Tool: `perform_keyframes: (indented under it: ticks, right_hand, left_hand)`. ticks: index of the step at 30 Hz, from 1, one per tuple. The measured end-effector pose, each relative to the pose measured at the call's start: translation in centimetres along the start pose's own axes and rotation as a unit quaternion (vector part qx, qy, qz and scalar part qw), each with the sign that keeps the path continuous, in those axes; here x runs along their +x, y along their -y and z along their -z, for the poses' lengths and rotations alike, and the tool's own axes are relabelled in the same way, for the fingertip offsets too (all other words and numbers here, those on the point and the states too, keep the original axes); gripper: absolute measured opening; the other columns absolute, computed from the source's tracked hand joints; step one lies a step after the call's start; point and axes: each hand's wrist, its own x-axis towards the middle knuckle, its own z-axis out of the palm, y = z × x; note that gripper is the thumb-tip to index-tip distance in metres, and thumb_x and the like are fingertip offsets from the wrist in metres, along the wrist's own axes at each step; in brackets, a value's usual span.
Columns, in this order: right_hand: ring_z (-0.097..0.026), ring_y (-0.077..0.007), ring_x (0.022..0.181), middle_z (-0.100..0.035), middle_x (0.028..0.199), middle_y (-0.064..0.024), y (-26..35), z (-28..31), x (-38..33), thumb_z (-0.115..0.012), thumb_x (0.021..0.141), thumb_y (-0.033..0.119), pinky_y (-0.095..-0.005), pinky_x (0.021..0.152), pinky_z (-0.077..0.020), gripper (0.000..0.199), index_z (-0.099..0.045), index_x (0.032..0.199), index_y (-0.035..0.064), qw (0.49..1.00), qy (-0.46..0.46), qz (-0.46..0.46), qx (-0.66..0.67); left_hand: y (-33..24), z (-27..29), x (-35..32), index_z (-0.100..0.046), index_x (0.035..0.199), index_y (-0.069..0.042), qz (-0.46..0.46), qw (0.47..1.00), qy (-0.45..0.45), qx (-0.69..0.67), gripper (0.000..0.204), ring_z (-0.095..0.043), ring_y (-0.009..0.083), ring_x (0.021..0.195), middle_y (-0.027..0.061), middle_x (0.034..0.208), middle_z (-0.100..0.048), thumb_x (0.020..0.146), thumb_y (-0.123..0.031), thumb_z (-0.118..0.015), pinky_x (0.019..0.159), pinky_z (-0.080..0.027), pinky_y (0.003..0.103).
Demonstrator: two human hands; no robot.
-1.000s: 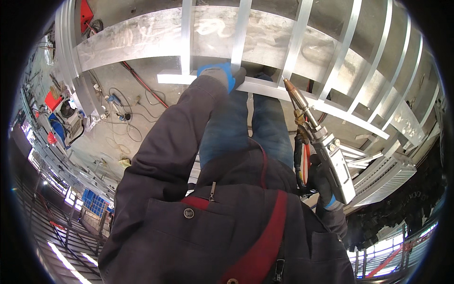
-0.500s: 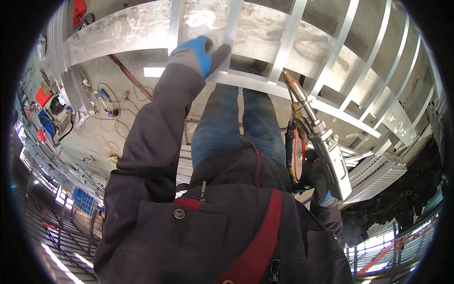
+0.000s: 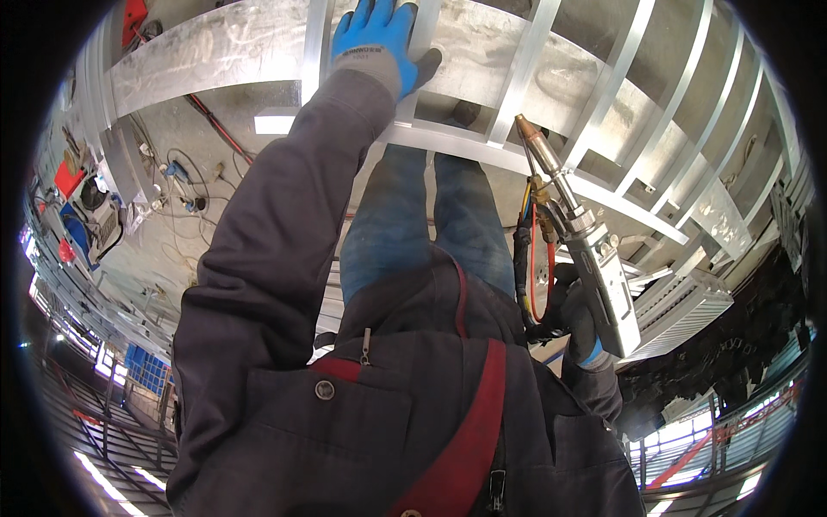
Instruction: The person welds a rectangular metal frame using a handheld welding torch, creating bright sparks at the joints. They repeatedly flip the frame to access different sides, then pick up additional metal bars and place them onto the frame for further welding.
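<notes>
Left hand (image 3: 379, 39), in a blue glove, lies flat against an upright bar (image 3: 422, 52) of the aluminium frame (image 3: 215, 56), near the frame's top edge; fingers extended and pressed to the metal, thumb spread to the side, nothing gripped. Right hand (image 3: 579, 323), in a dark glove with a blue cuff, is clenched around the body of the welding torch (image 3: 594, 258), low on the person's right side. The torch is tilted, its copper nozzle (image 3: 527, 129) pointing up and left toward the frame's horizontal rail (image 3: 482, 151); the tip sits near the rail but apart from it, as far as the fisheye view allows. Red and yellow hoses (image 3: 536, 258) loop from the torch's underside. No arc, glow or spark visible at the tip. Judgement: the frame looks largely assembled, with its slats (image 3: 633, 47) already standing in place across the rails; whether their joints are welded cannot be told, seams too small to read. Torch is in hand and aimed, bracing hand is set, so positioning appears done and the joining pass at the rail seems not yet begun. Concrete floor (image 3: 172, 241) below carries loose cables (image 3: 185, 177) and a blue machine (image 3: 82, 228) at far left.
</notes>
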Motion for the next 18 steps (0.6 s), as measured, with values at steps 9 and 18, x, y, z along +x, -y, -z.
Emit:
perform_keyframes:
  ticks: [9, 18]
  right_hand:
    - [-0.06, -0.0193, 0.117, -0.056, 0.134, -0.0143, 0.7, -0.7, 0.4, -0.048, 0.107, 0.016, -0.0306, 0.098, -0.0502, 0.04, -0.046, 0.144, 0.0005, 0.998, 0.036, 0.061, 0.002]
    - [-0.06, -0.0187, 0.115, -0.057, 0.131, -0.0139, 1.4, -1.2, 0.9, -0.048, 0.108, 0.016, -0.0298, 0.097, -0.0504, 0.04, -0.046, 0.144, 0.0001, 0.997, 0.039, 0.07, 0.013]
  left_hand:
    - [0.5, -0.6, 0.1, -0.044, 0.147, -0.001, -0.002, 1.0, 0.001, -0.018, 0.075, -0.026, 0.04, 0.149, 0.0234, 0.16, -0.031, 0.091, -0.048, -0.06, 0.122, -0.022, 0.049]
    - [0.6, -0.2, 0.1, -0.037, 0.152, -0.002, -0.005, 0.999, 0.007, -0.04, 0.083, -0.024, 0.0396, 0.15, 0.0224, 0.162, -0.028, 0.092, -0.055, -0.059, 0.122, -0.019, 0.049]
